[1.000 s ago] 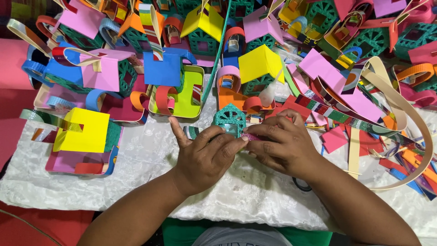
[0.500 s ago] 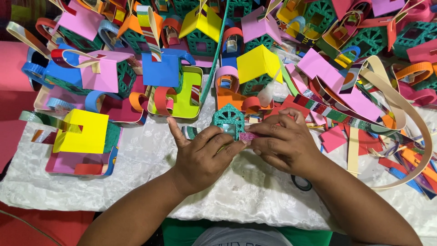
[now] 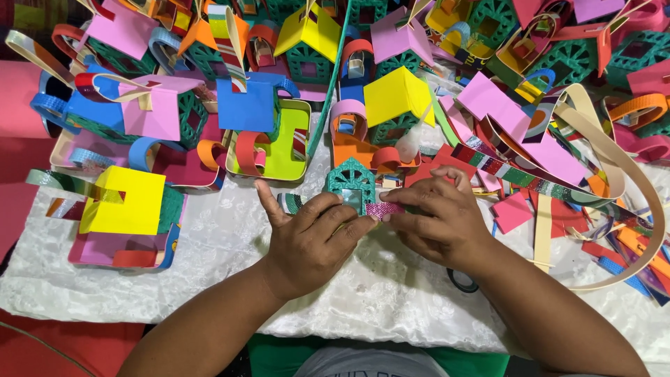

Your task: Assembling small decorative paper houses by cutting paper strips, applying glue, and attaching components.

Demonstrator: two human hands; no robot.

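From the head view, my left hand (image 3: 310, 241) steadies the small teal glitter house (image 3: 351, 183) on the white worktop cloth (image 3: 209, 244). My right hand (image 3: 436, 216) pinches what looks like a pink glitter strip (image 3: 382, 208) against its base.

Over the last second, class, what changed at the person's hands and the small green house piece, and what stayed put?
Very little. Both hands remain together at the small teal house piece: the left hand braces its base, and the right hand keeps pinching the glittery pink strip against it, its fingers shifting only slightly. Nothing was picked up or let go. The finished foam houses behind and the white cloth stayed as they were.
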